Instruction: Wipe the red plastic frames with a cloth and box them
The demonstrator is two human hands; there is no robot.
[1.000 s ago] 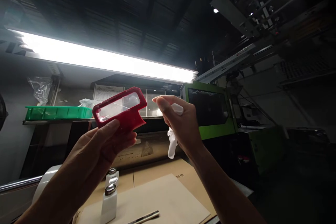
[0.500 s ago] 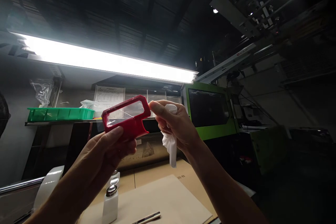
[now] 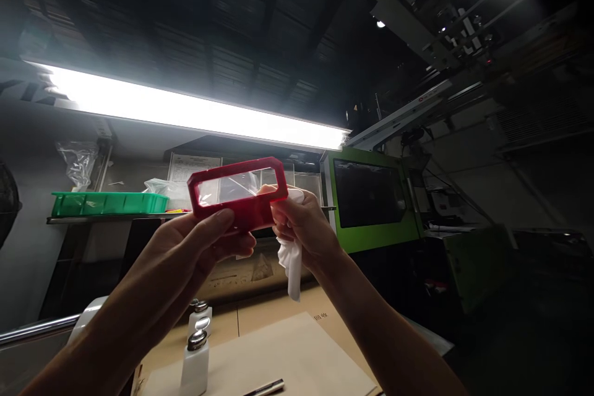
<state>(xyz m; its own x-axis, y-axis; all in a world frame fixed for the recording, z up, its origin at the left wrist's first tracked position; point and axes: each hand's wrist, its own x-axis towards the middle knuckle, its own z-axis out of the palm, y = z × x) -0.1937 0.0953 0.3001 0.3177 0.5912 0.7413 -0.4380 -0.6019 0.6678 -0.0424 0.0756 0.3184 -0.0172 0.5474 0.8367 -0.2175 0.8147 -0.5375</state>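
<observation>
Right hand [image 3: 304,226] closing in, now pressing white cloth [image 3: 291,263] against red frame [image 3: 236,193]; left hand [image 3: 195,247] gripping frame's lower edge.

Red frame [image 3: 236,197] looked like glossy moulded plastic with a clear, shiny pane in the window. Left hand [image 3: 195,244] gripped its lower edge; right hand [image 3: 301,226] held a soft white cloth [image 3: 291,265], matt and crumpled. Table [image 3: 260,315] was covered with matt brown cardboard and a smooth pale paper sheet [image 3: 283,359]. White plastic bottles [image 3: 195,365] had shiny metal caps. Green tray [image 3: 109,202] was plastic.
</observation>
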